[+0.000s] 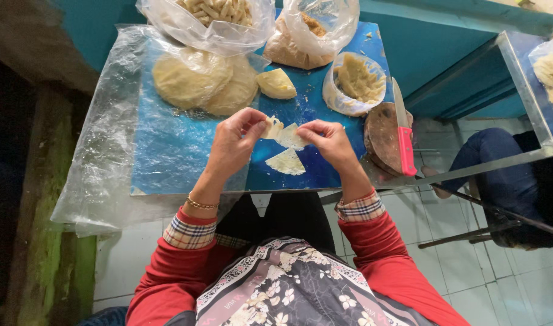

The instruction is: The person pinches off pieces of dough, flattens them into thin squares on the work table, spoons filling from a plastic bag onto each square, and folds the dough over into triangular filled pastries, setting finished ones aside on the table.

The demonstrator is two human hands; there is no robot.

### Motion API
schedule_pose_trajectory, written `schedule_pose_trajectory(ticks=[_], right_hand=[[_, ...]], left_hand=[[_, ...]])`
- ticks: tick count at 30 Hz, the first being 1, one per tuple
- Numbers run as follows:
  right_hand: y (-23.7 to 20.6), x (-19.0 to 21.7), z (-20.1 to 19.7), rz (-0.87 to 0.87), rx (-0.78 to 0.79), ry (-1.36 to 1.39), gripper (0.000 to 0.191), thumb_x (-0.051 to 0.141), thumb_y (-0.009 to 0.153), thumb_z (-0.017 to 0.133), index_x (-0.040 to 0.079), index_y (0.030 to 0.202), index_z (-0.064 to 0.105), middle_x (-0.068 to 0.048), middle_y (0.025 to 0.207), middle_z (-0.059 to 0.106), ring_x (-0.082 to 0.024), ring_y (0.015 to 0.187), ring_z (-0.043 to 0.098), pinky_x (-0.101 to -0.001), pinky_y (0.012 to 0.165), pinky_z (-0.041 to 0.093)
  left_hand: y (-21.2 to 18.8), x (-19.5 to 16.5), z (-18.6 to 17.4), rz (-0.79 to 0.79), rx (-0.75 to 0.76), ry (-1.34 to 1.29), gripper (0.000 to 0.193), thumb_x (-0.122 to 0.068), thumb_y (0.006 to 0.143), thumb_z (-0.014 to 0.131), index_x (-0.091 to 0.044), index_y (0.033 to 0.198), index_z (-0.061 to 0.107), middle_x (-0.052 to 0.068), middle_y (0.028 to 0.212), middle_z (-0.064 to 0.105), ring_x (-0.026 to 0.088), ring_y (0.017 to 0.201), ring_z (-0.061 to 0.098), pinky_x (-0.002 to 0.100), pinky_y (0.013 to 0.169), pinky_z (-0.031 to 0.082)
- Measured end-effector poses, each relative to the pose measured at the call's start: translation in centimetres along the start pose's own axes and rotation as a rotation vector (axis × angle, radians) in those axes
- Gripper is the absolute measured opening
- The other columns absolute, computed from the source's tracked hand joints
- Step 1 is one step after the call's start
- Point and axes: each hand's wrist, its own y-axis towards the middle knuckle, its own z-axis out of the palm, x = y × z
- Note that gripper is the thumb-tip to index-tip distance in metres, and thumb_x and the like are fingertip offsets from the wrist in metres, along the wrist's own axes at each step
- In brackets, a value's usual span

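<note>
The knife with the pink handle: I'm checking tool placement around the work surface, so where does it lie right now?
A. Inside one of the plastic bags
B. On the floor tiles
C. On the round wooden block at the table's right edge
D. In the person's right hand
C: the knife rests across the round wooden block, apart from the right hand, which pinches a wedge of dough sheet together with the left hand.

Single head-worn view, looking steeply down, close over blue table [167,151], lap below

Bright even light, sharp centre, dark left edge, wide-angle bending.
</note>
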Motion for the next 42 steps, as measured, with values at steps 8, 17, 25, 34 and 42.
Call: schedule_pose_trajectory(ticks=[8, 17, 25, 34, 42], right_hand=[[-1.5, 2.7, 3.0, -0.227, -0.243, -0.645, 0.014, 0.024, 0.081, 0.085, 0.015, 0.091, 0.082, -0.003, 0.087, 0.067, -0.019, 0.083, 0.063, -0.0322, 0.068, 0.051], [-2.0, 2.9, 3.0, -0.314, -0.266, -0.757, 0.012, 0.021, 0.091, 0.077, 0.015, 0.1, 0.082, -0.002, 0.089, 0.072, -0.022, 0.086, 0.066, -0.0352, 0.074, 0.053], [-2.8, 4.1, 2.2, -0.275, -0.366, -0.629, 0.017, 0.018, 0.097, 0.072, 0.014, 0.112, 0.08, -0.004, 0.099, 0.075, -0.019, 0.087, 0.066, -0.0311, 0.079, 0.054], [-4.0, 2.8, -2.0, -0.022, 0.036, 0.323, 0.013, 0.008, 0.097, 0.073, 0.002, 0.108, 0.069, 0.0, 0.107, 0.07, -0.008, 0.1, 0.064, -0.0252, 0.092, 0.052], [-5.6, 1.5, 0.1, -0.001, 0.005, 0.24, 0.011, 0.008, 0.095, 0.075, 0.002, 0.104, 0.073, 0.001, 0.096, 0.071, -0.005, 0.089, 0.064, -0.0214, 0.082, 0.053]], left_hand=[[-0.1, 0.5, 0.5, 0.031, 0.013, -0.007, 0.013, -0.013, 0.098, 0.068, -0.002, 0.103, 0.071, 0.004, 0.085, 0.074, 0.008, 0.077, 0.069, 0.026, 0.07, 0.056], [0.4, 1.0, 2.1, 0.124, 0.027, 0.068, 0.013, -0.011, 0.097, 0.069, -0.002, 0.105, 0.07, 0.008, 0.093, 0.074, 0.015, 0.079, 0.072, 0.029, 0.072, 0.057], [0.8, 0.3, 3.6, 0.152, 0.091, 0.115, 0.013, -0.013, 0.094, 0.071, -0.004, 0.102, 0.07, 0.009, 0.092, 0.074, 0.017, 0.077, 0.071, 0.03, 0.07, 0.056], [1.2, 0.4, 6.7, 0.193, 0.188, 0.133, 0.014, -0.016, 0.094, 0.069, -0.004, 0.1, 0.069, 0.01, 0.087, 0.07, 0.018, 0.075, 0.067, 0.032, 0.069, 0.054], [-0.6, 1.2, 5.6, -0.165, 0.37, 0.011, 0.027, -0.025, 0.086, 0.08, -0.004, 0.098, 0.068, 0.01, 0.081, 0.071, 0.011, 0.073, 0.066, 0.029, 0.066, 0.054]])
